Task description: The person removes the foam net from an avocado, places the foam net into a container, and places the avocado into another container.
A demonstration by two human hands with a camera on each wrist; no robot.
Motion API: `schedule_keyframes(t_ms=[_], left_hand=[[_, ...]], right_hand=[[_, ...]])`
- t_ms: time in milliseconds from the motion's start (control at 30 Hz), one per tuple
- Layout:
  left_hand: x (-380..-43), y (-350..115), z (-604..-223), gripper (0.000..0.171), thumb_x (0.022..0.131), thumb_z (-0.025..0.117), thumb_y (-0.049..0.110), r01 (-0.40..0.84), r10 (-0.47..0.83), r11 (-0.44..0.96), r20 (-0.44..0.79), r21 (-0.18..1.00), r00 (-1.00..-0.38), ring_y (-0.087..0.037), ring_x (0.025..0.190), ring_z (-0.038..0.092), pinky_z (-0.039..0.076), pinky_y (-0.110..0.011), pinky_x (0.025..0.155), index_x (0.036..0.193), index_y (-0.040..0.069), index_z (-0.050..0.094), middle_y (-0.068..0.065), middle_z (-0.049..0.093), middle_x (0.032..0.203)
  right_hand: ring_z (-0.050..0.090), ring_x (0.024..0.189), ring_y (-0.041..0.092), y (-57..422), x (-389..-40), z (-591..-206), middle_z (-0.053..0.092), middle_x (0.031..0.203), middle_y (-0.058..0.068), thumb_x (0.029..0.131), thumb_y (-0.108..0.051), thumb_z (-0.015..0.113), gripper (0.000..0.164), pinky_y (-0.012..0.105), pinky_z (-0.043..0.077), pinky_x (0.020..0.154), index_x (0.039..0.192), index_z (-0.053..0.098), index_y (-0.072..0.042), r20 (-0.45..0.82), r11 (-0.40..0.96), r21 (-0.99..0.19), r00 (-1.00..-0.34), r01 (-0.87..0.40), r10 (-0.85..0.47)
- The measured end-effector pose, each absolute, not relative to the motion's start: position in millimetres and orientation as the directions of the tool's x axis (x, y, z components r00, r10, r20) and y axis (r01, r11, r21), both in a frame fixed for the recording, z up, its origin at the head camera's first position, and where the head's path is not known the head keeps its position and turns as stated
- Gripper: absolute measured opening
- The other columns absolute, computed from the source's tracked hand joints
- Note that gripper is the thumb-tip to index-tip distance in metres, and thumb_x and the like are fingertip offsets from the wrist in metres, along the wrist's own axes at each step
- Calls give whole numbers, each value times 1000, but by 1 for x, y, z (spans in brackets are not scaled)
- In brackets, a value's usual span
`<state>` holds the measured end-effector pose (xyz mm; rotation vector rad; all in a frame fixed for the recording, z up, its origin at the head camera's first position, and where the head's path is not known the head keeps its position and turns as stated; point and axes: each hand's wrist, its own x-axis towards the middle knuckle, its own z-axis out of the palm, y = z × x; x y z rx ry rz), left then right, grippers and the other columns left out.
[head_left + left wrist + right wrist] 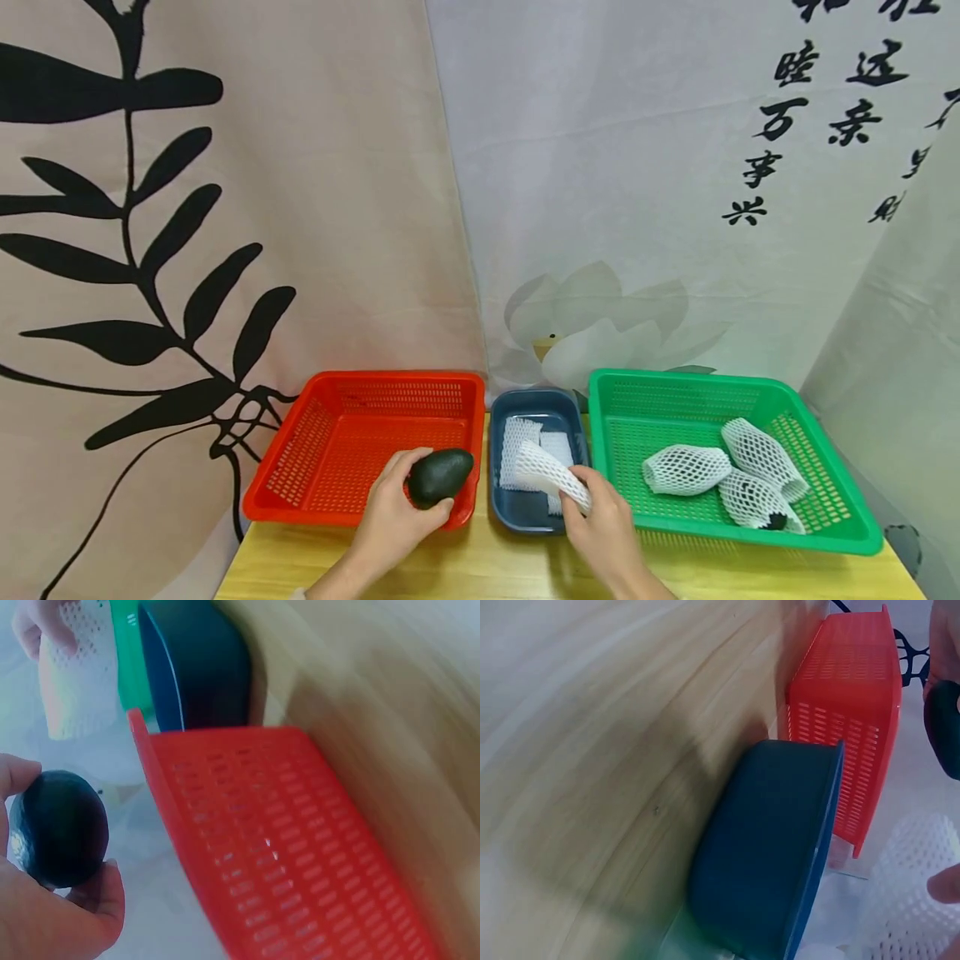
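My left hand point(397, 512) grips a dark green avocado point(440, 477) over the front right corner of the red basket point(292, 510). In the left wrist view the avocado point(64, 829) sits between thumb and fingers. My right hand point(606, 527) pinches one end of a white foam net sleeve point(551, 473), which slants over the dark blue bin point(517, 518). More white foam nets point(517, 433) lie inside that bin. The right wrist view shows part of the held sleeve point(911, 892) at its right edge, with the avocado point(943, 731) above it.
A green basket point(750, 542) on the right holds several net-wrapped items point(686, 469); something dark shows at the end of one. All the containers stand on a wooden table point(525, 575), against a printed curtain point(360, 208).
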<state>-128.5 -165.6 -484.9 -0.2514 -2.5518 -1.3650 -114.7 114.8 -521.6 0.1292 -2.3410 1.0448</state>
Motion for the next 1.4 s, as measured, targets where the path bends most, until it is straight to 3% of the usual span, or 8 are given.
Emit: schedule_keyframes(t_ms=[267,633,867,1067,1400], left_hand=[[-147,-174,-486,64,61,88,16,215,14,549,249,808,-969,-13,85,56,50,-30,70,117,23,57,8,56,105],[-161,-184,-493,65,63,87,19,139,0,559,168,817,-986,-16,85,57,50,-30,69,120,18,56,4,55,107],[-163,-186,-495,67,64,87,22,125,9,560,146,819,-989,-16,87,58,50,-30,70,123,16,55,3,55,110],[-164,-187,-496,64,63,87,22,112,-3,575,138,811,-990,-16,86,57,50,-30,70,119,21,56,4,55,109],[-165,-185,-497,64,63,87,22,116,2,592,142,797,-990,-16,86,57,49,-30,71,120,19,56,4,55,108]], right_hand=[[64,80,24,91,-137,-529,66,93,7,75,-7,74,31,42,50,65,104,63,-8,476,721,-657,-862,-219,172],[64,76,31,66,-163,-541,67,92,17,82,-16,69,30,46,50,63,106,59,-2,206,645,-763,-932,37,297],[64,86,39,57,-169,-545,65,98,27,83,-24,68,43,50,49,72,111,58,6,9,545,-812,-928,210,372],[62,89,42,54,-170,-548,64,99,30,86,-27,64,43,51,49,75,108,58,9,-67,539,-803,-937,254,342],[61,93,42,49,-180,-551,64,101,28,88,-19,59,36,51,48,78,110,56,9,-65,471,-845,-924,252,377]])
